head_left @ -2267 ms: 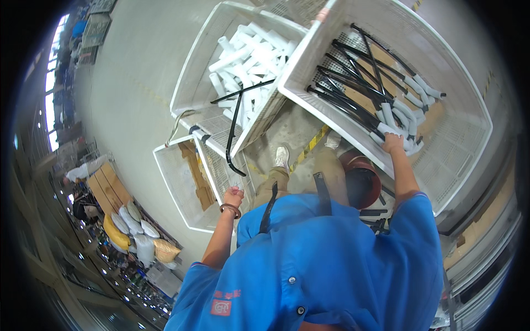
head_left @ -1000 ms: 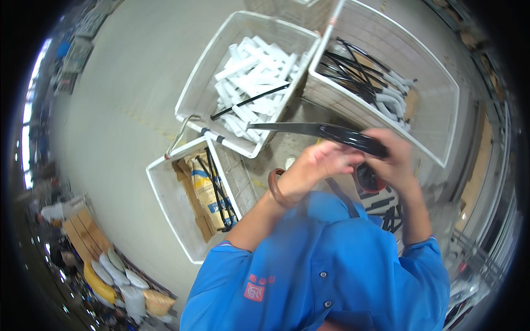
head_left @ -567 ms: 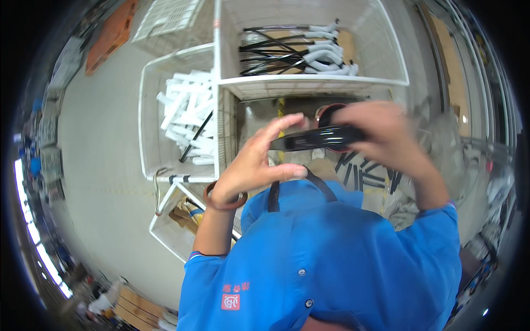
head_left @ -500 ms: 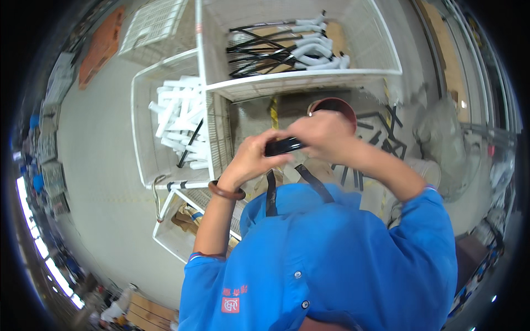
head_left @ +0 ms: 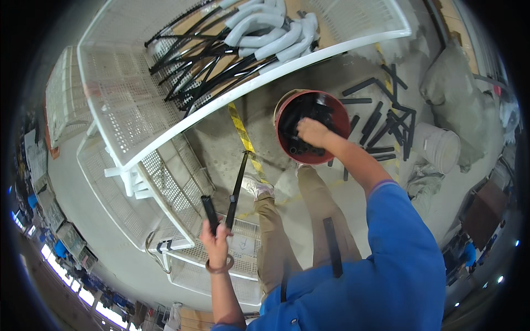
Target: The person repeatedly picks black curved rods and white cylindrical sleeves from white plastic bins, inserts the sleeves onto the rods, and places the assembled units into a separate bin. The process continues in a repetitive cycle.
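My left hand (head_left: 217, 243), at the lower left, is closed around two dark pieces. One is a long thin black rod (head_left: 238, 185) that points away from me and has a collar partway along it. A short, thicker black tube (head_left: 208, 211) stands up beside it. My right hand (head_left: 312, 132) reaches into a red bucket (head_left: 342, 119) full of short black tubes (head_left: 297, 144). Its fingers are curled down among the tubes, and what they grip is hidden.
A white mesh crate (head_left: 232, 106) at the top holds black rods with grey curved ends (head_left: 265, 38). More white baskets (head_left: 165, 176) stand at the left. Loose black tubes (head_left: 375, 124) lie on the floor right of the bucket, near a whitish pail (head_left: 439, 147).
My hands have parted. The right has gone into the bucket, while the left has moved down and left with the black pieces. The view has shifted, showing my legs and shoes.
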The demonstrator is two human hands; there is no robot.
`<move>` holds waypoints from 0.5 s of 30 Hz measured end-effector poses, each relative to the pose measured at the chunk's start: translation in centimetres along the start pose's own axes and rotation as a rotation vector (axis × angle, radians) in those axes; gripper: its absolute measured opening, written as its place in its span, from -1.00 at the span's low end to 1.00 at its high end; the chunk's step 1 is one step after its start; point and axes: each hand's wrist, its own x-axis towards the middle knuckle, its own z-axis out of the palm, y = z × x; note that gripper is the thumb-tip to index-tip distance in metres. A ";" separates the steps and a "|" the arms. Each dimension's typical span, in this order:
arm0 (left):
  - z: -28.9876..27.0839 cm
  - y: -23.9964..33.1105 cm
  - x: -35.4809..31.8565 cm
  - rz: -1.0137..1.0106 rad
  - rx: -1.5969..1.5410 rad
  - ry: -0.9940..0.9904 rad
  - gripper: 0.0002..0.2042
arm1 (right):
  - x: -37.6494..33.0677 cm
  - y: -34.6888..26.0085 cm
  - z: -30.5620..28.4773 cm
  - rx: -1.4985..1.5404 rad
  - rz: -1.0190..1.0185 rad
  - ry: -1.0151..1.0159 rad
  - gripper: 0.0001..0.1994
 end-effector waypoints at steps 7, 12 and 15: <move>0.0 -2.2 1.3 0.087 -0.121 0.356 -0.55 | 8.3 7.7 13.6 -0.481 0.272 -0.434 -0.66; -0.1 -2.6 1.2 0.126 -0.196 0.364 -0.43 | 7.8 8.5 15.2 -0.235 0.680 -0.479 -0.74; 0.1 -3.5 0.4 0.122 -0.197 0.408 -0.44 | 7.7 8.5 13.8 -0.208 0.659 -0.670 -0.77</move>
